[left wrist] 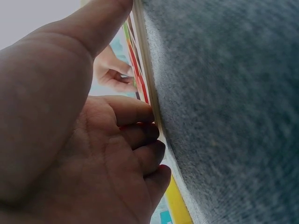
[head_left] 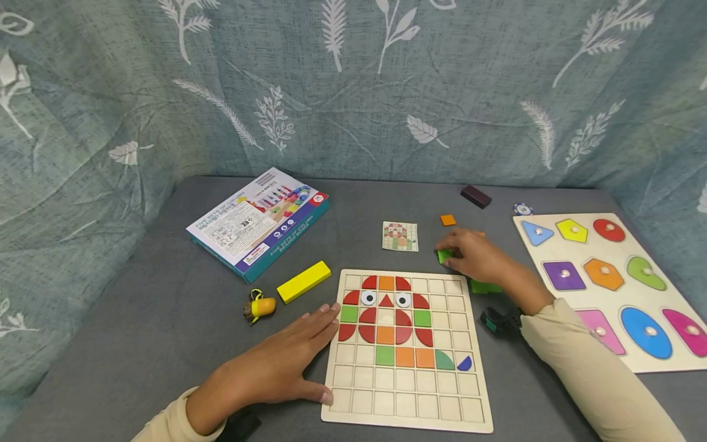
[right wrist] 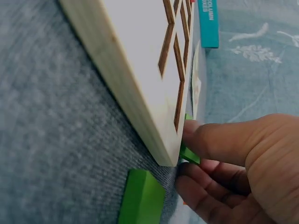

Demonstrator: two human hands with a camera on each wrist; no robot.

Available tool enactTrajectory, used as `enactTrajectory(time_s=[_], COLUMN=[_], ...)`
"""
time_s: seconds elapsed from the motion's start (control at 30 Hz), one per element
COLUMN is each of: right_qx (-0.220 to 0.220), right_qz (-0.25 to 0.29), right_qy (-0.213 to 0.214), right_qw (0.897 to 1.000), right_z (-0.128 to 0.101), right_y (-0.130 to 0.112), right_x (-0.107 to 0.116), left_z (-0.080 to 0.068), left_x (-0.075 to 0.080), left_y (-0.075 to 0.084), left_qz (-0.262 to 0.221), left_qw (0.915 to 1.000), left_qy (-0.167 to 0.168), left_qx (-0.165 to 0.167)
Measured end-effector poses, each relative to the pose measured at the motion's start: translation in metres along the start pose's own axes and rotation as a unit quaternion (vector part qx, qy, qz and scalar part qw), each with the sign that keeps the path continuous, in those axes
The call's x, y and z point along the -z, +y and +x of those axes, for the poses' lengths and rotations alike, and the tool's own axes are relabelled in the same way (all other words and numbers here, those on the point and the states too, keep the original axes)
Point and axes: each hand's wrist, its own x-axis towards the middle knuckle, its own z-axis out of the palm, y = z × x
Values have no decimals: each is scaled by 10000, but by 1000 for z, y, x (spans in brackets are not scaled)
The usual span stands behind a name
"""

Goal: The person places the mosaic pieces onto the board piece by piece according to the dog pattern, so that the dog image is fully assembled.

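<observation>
A wooden grid board (head_left: 405,423) lies on the grey cloth, with red, orange and green tiles and two round eye pieces forming a bird-like figure. A teal quarter piece (head_left: 444,360) and a blue piece (head_left: 465,364) sit in its lower right cells. My left hand (head_left: 287,356) rests along the board's left edge, thumb spread apart, fingertips touching the rim. Beyond the board's far right corner, my right hand (head_left: 475,255) pinches a small green tile (right wrist: 190,156) between thumb and fingers. A green block (right wrist: 142,198) lies beside the board, partly under the right forearm.
A small pattern card (head_left: 400,236) lies behind the board. An orange tile (head_left: 448,220), dark block (head_left: 476,196) and poker chip (head_left: 523,209) are farther back. A shape puzzle (head_left: 596,245) lies right; a boxed game (head_left: 259,221), yellow block (head_left: 304,282) and small toy (head_left: 259,306) lie left.
</observation>
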Motion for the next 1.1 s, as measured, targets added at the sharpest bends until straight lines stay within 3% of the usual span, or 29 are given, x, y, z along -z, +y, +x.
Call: enactTrajectory(time_s=[0.43, 0.87, 1.1], right_qx=[330, 1366, 1462], right_qz=[-10, 269, 483], right_qy=[108, -532, -723], right_qw=[9994, 9888, 9854], right_z=[-12, -13, -17], right_y=[-18, -64, -83], right_x=[8, -1, -15], left_z=[1, 4, 3], left_x=[0, 1, 1], left_y=[-1, -1, 0], left_qz=[-26, -39, -60], left_qw=[10000, 10000, 10000], left_qy=[-27, -16, -63], left_qx=[16, -32, 13])
